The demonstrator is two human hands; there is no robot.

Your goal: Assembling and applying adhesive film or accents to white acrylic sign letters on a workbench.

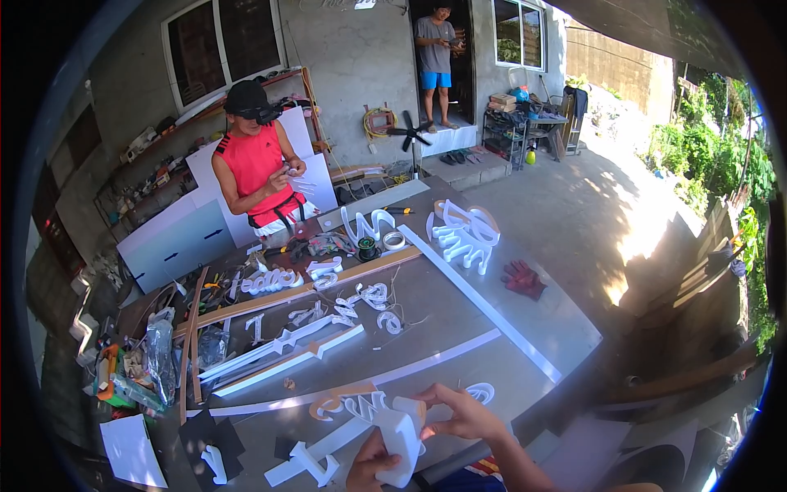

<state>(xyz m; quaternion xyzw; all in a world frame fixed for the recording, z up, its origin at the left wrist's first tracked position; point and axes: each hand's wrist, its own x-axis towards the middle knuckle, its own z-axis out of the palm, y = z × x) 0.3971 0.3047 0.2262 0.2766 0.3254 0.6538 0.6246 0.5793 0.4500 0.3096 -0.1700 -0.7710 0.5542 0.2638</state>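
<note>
Two hands: left hand (370, 469) gripped white piece (400, 444) at the counter's near side (447, 320); right hand (469, 416) curled fingers half apart by its top, contact unclear.
White piece: seemed light, stiff, dentable; broad sides suited gripping.

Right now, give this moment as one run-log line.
Left hand: holding white piece | Right hand: at its upper end | Table: white letters, red glove | Across table: co-worker in red top

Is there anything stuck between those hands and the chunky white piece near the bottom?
Nothing visible is. The left hand grips the white piece directly, and the right hand has its fingers up close at the right side. The curly white lettering is beyond it, not between.
</note>
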